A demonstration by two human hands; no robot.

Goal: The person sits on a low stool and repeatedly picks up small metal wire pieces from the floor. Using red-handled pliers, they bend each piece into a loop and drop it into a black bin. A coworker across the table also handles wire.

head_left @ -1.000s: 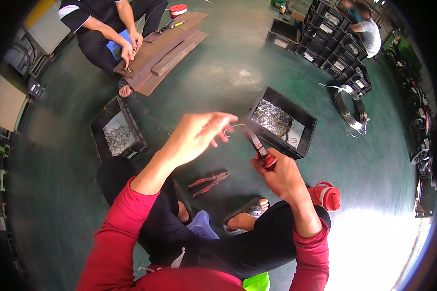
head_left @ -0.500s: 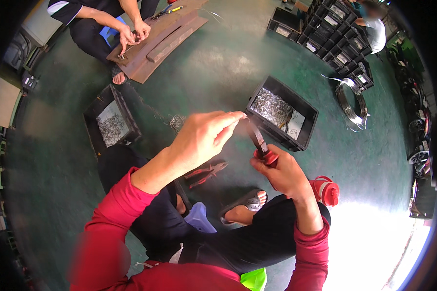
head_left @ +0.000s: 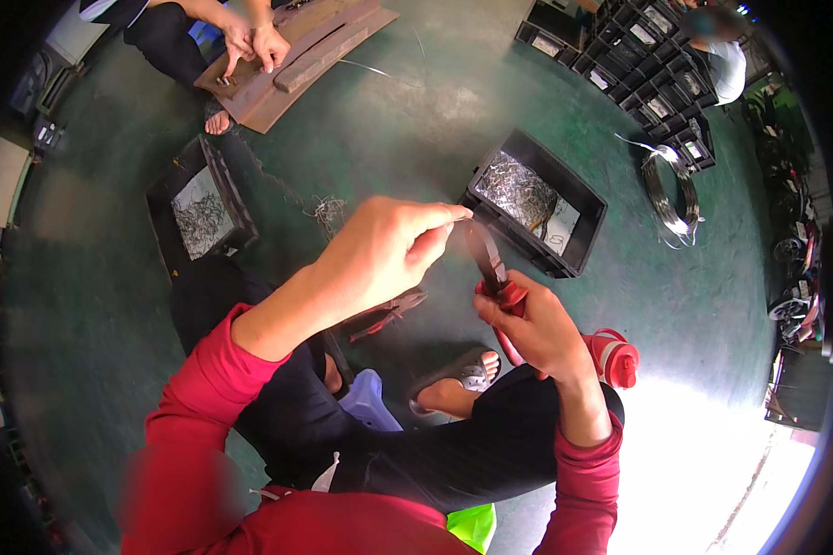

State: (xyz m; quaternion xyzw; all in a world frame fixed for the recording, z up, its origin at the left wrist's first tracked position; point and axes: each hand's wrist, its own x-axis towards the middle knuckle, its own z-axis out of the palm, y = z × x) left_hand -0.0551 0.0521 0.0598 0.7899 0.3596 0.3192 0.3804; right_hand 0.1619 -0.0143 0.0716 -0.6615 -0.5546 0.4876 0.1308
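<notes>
My left hand (head_left: 384, 242) is raised in front of me, thumb and forefinger pinched on a short thin piece of wire whose tip barely shows. My right hand (head_left: 548, 331) is wrapped round red-handled pliers (head_left: 487, 257), jaws pointing up and away. The blurred jaw tips are right by the left fingertips; whether they grip the wire, I cannot tell. Below my left wrist, a second pair of red-handled pliers (head_left: 404, 307) lies on the floor, partly hidden by the forearm. Beyond my hands, a black crate (head_left: 507, 231) holds many bent wire pieces.
Another black crate (head_left: 235, 199) with wire pieces stands at the left, near a loose wire tangle (head_left: 329, 213). A wire coil (head_left: 655, 194) and stacked crates (head_left: 640, 74) are at the right. A red bottle (head_left: 618, 359) stands by my knee. Another person's hands (head_left: 252, 44) work over a rusty metal beam (head_left: 347, 48).
The view has shifted slightly. My hands keep nearly the same pose, the pliers still at the left fingertips, and one red handle shows more below. The other person's hands have moved a little.
</notes>
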